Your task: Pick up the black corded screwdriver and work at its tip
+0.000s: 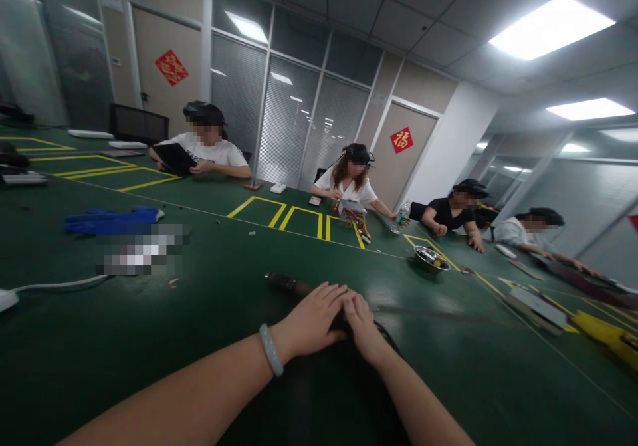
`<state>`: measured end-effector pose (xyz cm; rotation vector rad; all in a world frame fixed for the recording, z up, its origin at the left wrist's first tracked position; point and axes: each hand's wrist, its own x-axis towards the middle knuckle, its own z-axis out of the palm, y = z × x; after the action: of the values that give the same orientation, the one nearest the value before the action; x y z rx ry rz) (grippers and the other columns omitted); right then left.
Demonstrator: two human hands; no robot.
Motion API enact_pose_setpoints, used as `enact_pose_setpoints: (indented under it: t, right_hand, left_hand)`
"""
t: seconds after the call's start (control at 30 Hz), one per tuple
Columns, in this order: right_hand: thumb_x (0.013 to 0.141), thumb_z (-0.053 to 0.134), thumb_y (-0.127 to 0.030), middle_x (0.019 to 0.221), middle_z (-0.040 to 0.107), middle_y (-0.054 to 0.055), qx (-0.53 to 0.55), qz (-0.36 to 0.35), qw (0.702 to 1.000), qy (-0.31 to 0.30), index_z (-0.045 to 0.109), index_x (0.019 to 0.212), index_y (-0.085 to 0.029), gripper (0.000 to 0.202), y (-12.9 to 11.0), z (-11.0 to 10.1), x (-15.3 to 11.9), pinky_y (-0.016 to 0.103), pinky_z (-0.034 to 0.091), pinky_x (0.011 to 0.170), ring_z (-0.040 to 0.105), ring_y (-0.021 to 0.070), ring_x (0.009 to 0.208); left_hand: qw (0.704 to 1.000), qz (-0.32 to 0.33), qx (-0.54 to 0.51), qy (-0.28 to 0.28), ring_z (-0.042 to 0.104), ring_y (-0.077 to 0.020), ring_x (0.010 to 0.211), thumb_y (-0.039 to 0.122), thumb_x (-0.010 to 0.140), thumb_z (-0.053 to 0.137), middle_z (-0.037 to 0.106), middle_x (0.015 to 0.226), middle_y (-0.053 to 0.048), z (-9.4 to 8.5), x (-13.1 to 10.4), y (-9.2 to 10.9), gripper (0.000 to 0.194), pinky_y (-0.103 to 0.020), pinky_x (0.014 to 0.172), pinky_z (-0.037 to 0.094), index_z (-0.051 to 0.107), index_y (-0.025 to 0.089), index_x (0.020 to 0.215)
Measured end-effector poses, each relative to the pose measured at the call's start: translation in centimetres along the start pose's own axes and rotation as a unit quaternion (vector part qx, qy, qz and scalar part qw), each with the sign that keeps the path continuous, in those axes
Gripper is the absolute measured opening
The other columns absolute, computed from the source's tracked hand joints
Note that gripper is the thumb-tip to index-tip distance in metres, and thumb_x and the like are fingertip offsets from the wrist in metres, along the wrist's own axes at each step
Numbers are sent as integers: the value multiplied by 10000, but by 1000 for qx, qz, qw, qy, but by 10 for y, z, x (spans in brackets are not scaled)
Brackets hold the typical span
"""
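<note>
As fingers (329,292) drape dark cylinder (288,284), glossy tabletop (199,310)

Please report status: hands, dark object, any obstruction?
Left hand, right hand: close together over dark object. Object on green table, one end exposed. In the way: hands, hiding part.

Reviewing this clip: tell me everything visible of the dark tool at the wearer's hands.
The dark tool looks slim and roughly cylindrical, with a narrower, shinier tip pointing to the picture's left. It appears to lie on the green table. The left hand and right hand hide the rest, so its full length and any grip are unclear.
</note>
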<state>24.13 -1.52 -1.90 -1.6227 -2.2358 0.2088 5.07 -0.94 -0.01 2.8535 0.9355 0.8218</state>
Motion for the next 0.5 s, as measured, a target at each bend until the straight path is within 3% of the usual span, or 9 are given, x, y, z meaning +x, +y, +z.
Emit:
enact_pose_setpoints:
  t: [0.1, 0.17, 0.23, 0.3, 0.4, 0.5]
  right_hand:
    - [924, 441, -494, 1437, 387, 130, -16, -28, 999, -9, 255, 1463, -183, 650, -24, -8, -10, 413, 294, 1108, 325, 244, 1364]
    - [832, 599, -498, 1392, 431, 147, -88, -4, 996, 5, 360, 1401, -167, 701, -29, -23, -21, 450, 320, 1082, 385, 297, 1316]
    - [799, 656, -442, 1255, 542, 160, -167, 64, 984, -9, 514, 1249, -154, 553, -30, -40, -31, 461, 400, 989, 514, 325, 1181]
    - [828, 635, -376, 1103, 626, 162, -219, 123, 966, -63, 594, 1106, -137, 369, -30, -53, -40, 430, 462, 875, 609, 318, 1033]
    - [864, 576, -265, 1004, 682, 147, -244, 134, 949, -151, 634, 1013, -143, 201, -31, -66, -46, 383, 479, 799, 657, 298, 950]
    - [835, 539, -140, 983, 704, 113, -227, 128, 949, -178, 638, 973, -174, 173, -30, -74, -46, 339, 467, 760, 670, 267, 926]
  left_hand:
    - [1000, -24, 3, -7, 362, -217, 1364, 327, 917, 570, 367, 1508, -62, 1, -1, -8, 652, -388, 1102, 297, 248, 277, 1482]
    - [999, -34, 2, -5, 447, -209, 1288, 295, 928, 566, 451, 1447, -47, -1, 0, -12, 609, -371, 1057, 339, 283, 294, 1467]
    - [999, -35, 3, -9, 514, -210, 1197, 318, 921, 591, 547, 1337, -30, -2, 1, -14, 566, -362, 1013, 367, 352, 307, 1434]
    - [999, -29, 9, -18, 543, -211, 1136, 333, 913, 608, 593, 1249, -22, -1, 3, -15, 506, -351, 969, 387, 427, 313, 1385]
    - [999, -25, 17, -24, 555, -210, 1092, 337, 904, 623, 605, 1188, -22, 0, 5, -17, 459, -334, 923, 397, 478, 315, 1339]
    - [999, -30, 28, -32, 561, -212, 1068, 338, 896, 634, 608, 1157, -25, -2, 5, -21, 456, -330, 904, 397, 486, 313, 1326]
